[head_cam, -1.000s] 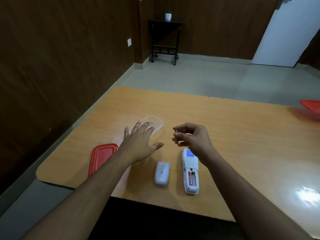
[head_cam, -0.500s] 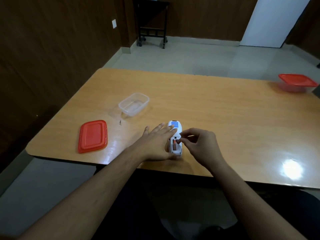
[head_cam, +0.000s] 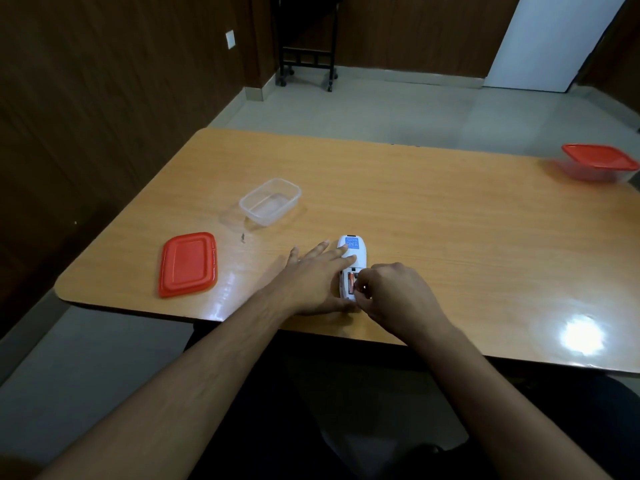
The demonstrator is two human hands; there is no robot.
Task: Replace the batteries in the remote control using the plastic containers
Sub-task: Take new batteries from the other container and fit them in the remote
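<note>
Remote (head_cam: 355, 249): face-down, bay uncovered, one battery (head_cam: 352, 282) seated. Left hand (head_cam: 313, 280): flat, steadying it. Right hand (head_cam: 394, 294): fingers curled at bay; hold unclear. Advice: keep remote pinned, match polarity.

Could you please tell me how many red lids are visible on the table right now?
2. One red lid lies loose near the table's left edge; the other red lid sits on a closed container at the far right.
</note>
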